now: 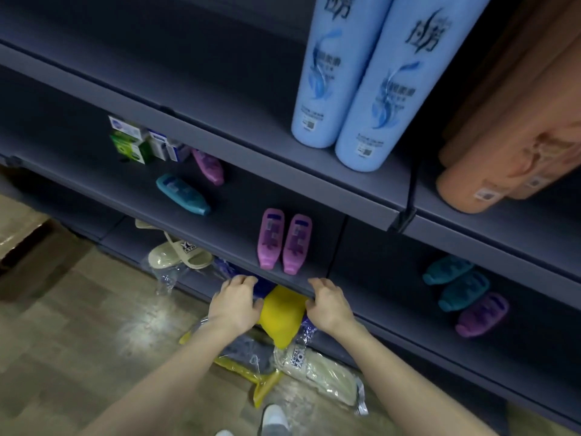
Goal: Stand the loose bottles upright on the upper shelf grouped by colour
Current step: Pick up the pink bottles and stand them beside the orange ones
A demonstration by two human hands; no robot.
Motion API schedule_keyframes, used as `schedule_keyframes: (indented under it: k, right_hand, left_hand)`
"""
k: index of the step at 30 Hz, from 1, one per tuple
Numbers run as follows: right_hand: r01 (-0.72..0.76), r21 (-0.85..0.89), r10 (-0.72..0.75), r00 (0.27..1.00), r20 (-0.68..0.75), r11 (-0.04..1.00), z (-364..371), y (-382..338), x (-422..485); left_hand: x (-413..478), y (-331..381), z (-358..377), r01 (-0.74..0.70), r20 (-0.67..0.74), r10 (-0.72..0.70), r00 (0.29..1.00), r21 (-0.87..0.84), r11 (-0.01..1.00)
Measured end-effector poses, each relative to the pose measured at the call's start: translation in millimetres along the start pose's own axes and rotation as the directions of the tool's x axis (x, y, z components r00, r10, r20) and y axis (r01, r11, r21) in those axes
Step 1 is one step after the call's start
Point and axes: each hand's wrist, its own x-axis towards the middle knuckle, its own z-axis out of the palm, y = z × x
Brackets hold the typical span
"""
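left hand (235,302): fingers curled, touching the yellow item (283,313); can't tell if you're really gripping it
right hand (328,302): same, on its other side
pink bottles (271,239): lying flat just above your hands, caps at the shelf edge
risk: bump that edge while lifting and I'd guess they roll off
also: neither hand's free for bottles yet
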Motion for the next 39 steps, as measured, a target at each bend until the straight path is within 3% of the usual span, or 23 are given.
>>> schedule_keyframes:
  k: [13,20,29,39]
  right_hand:
    - [-0.003,0.06,0.004,1.0,-0.019,0.998,44.4,20.5,60.7]
    - [-0.011,0.165,0.037,0.987,-0.157,0.986,51.8,30.9,93.7]
    - [-0.054,0.464,0.17,0.962,-0.212,0.884,54.3,24.4,118.2]
    - [-0.193,0.628,0.338,0.934,-0.119,0.754,53.6,18.7,136.0]
  left_hand:
    - [60.5,25.4,58.5,-0.039,0.001,0.039,0.999,-0.017,0.999]
    - [90.1,33.7,78.4,-0.062,-0.098,0.047,0.994,-0.158,0.985]
    - [114.3,35.8,94.4,-0.109,-0.266,0.024,0.964,-0.313,0.944]
    - [112.0,50.9,98.4,-0.124,-0.251,0.016,0.968,-0.423,0.898]
